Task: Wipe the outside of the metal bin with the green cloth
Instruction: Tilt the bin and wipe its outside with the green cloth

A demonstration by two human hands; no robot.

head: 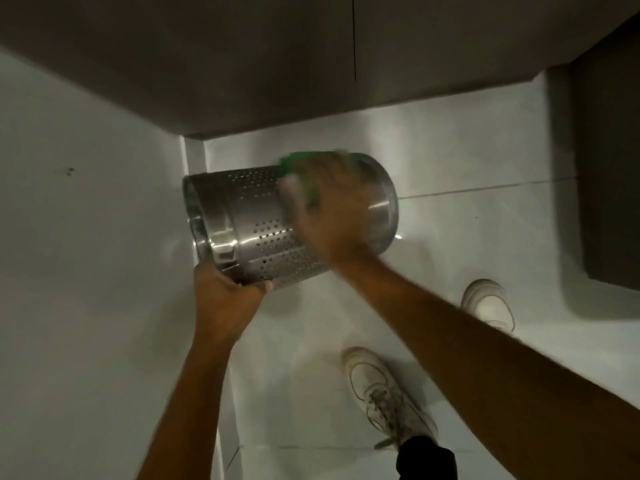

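A perforated metal bin (256,216) lies on its side in the air above the floor, its open rim facing left. My left hand (225,296) grips the bin's lower edge near the rim from below. My right hand (329,209) presses the green cloth (304,164) flat against the bin's outer wall near its closed end. The cloth shows only as green patches around and under my fingers, blurred by motion.
A white wall (86,254) stands close on the left. Dark cabinet fronts (242,64) fill the top. A dark block (609,168) sits at the right. Pale floor tiles (467,220) lie below, with my two white shoes (381,386) on them.
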